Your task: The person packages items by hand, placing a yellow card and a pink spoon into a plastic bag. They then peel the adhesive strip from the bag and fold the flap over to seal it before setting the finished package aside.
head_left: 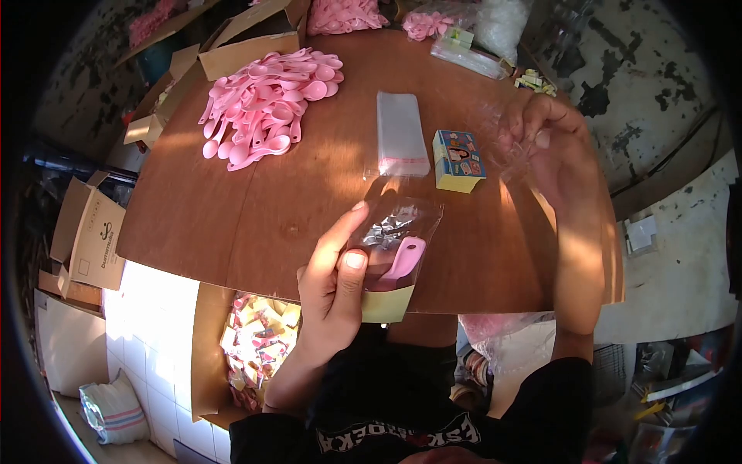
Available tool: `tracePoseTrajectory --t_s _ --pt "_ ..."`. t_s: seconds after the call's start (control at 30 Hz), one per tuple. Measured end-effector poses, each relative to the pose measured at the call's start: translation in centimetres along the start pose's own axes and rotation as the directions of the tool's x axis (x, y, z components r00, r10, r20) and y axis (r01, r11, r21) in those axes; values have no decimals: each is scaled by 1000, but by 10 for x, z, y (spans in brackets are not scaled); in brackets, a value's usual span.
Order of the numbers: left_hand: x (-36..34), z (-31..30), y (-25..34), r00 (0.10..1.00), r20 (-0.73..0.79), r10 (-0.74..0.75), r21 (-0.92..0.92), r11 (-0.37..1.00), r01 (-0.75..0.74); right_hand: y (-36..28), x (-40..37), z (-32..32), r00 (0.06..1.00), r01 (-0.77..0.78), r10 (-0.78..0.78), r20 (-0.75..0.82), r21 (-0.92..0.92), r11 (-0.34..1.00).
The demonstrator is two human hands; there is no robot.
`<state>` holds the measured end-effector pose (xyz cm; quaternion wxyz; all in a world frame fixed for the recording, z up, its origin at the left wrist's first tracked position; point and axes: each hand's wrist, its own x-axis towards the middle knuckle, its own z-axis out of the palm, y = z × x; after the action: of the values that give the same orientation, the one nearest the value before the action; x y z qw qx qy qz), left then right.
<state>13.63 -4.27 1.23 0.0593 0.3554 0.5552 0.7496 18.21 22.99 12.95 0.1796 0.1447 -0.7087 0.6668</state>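
My left hand (331, 290) pinches a clear plastic bag (421, 219) between thumb and fingers, above the table's near edge. Inside it lie a pink plastic spoon (405, 259), handle end up, and a pale yellow card (387, 304) at the bottom. Over the table's right side my right hand (553, 147) is raised, its fingertips drawn together. Wispy clear plastic strips (506, 155) show beside those fingertips; what the fingers hold I cannot tell. Between the hands are a stack of flat clear bags (401, 131) and a block of printed cards (460, 158).
A large heap of pink spoons (270, 100) covers the brown table's (301, 224) back left. Cardboard boxes (251, 39) and more pink pieces (348, 15) line the far edge. Below the near edge, an open carton (212, 348) holds many packed bags (263, 340).
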Motion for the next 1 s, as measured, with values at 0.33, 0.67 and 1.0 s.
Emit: tracePoseTrajectory --t_s 0.33,0.67,1.0 --pt "4 -4 -5 996 -93 12 149 989 2 131 -14 -152 747 -600 -264 -610 -790 129" --pt "25 32 -6 990 70 -121 -140 982 130 22 -36 72 964 -248 265 31 -257 934" --pt "42 10 -14 984 63 170 238 954 -180 29 -12 73 982 180 -180 60 -602 778"
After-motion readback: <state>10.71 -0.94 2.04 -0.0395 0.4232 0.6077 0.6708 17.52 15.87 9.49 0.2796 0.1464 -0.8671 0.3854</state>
